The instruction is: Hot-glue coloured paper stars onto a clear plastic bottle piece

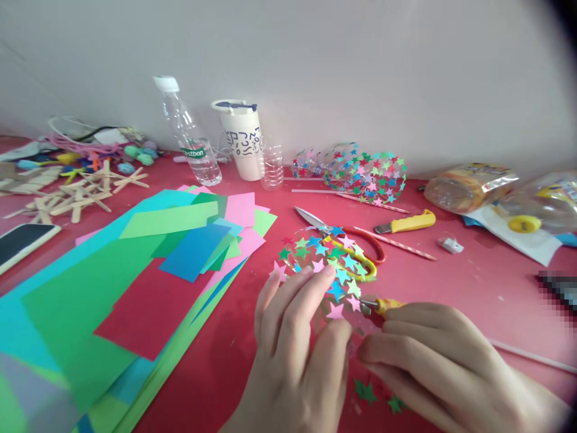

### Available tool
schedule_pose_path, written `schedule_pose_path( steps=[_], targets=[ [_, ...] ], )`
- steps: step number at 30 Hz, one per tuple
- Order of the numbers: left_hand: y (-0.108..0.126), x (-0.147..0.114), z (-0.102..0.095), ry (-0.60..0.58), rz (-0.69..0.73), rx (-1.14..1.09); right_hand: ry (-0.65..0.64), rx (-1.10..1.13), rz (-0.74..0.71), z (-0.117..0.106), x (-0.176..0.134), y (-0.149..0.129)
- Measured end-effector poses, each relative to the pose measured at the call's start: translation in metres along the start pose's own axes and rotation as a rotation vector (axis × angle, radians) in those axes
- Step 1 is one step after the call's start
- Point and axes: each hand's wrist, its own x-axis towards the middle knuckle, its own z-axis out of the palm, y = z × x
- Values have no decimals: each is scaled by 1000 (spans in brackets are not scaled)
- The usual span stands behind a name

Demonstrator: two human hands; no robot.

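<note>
A clear plastic bottle piece covered in coloured paper stars (336, 290) lies on its side in front of me. My left hand (300, 343) is closed over its near end, fingers on top and thumb toward the right. My right hand (444, 361) is beside it, thumb and fingers pinched together near the bottle's edge; what they hold is hidden. A yellow-handled tool with a metal tip (385, 305) shows just beyond my right knuckles. Loose green stars (368, 393) lie below on the red table. Behind the bottle are scissors (315, 219) with red and yellow handles.
Coloured paper sheets (90, 313) spread across the left. A yellow utility knife (408, 222) and a striped straw (406, 245) lie at right. Farther back stand a water bottle (192, 138), a white tumbler (243, 144) and another star-covered bottle (367, 174). Craft sticks (81, 195) lie far left.
</note>
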Motion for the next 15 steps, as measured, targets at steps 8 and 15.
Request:
schedule_pose_path(
  steps=[8, 15],
  targets=[
    [-1, -2, 2, 11, 17, -9, 39, -131, -111, 2, -5, -1],
    [-3, -1, 8, 71, 31, 5, 27, -102, -52, 4, -8, 0]
  ],
)
